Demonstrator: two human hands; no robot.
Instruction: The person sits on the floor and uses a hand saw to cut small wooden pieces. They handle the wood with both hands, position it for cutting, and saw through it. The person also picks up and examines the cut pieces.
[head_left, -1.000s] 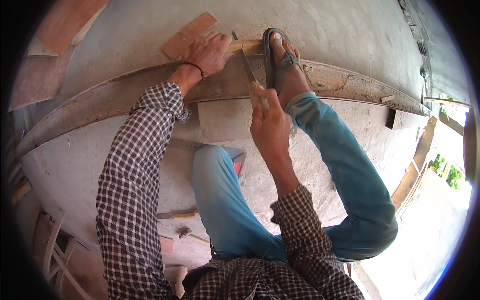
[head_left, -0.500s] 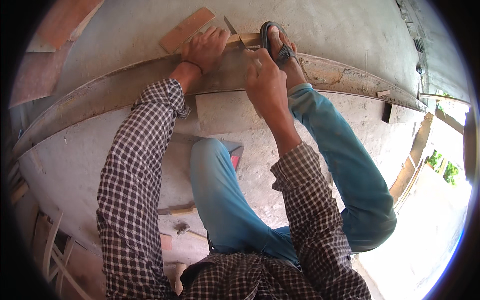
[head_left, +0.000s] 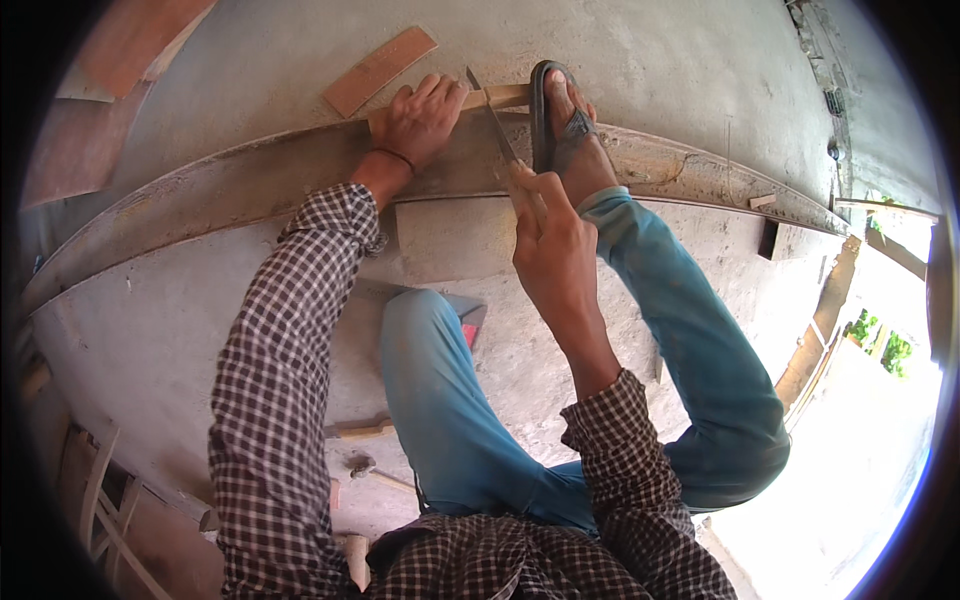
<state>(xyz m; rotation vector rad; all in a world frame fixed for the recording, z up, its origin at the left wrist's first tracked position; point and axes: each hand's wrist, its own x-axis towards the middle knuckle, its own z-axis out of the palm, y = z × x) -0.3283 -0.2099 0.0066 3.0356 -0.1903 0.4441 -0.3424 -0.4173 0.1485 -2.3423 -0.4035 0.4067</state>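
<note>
My left hand (head_left: 418, 122) is closed over the left part of a narrow wooden strip (head_left: 508, 96), pressing it down on a long metal beam (head_left: 460, 160). In my right hand (head_left: 558, 248) is the handle of a handsaw (head_left: 498, 128). Its thin blade lies across the strip, between my left hand and my foot, with the tip past the strip's far edge. My foot in a black sandal (head_left: 542, 110) stands on the strip's right part. How deep the blade sits in the wood cannot be made out.
Beyond my left hand lies a flat reddish-brown board piece (head_left: 380, 70). Larger brown boards (head_left: 90, 140) are at the far left. A hammer (head_left: 375, 470) lies on the floor by my bent knee. Thin wooden strips (head_left: 105, 500) are heaped at lower left; a small wood scrap (head_left: 762, 201) rests on the beam.
My right hand has drawn the saw back toward me, so more of its blade shows between hand and strip. My left hand and foot keep their hold on the wood.
</note>
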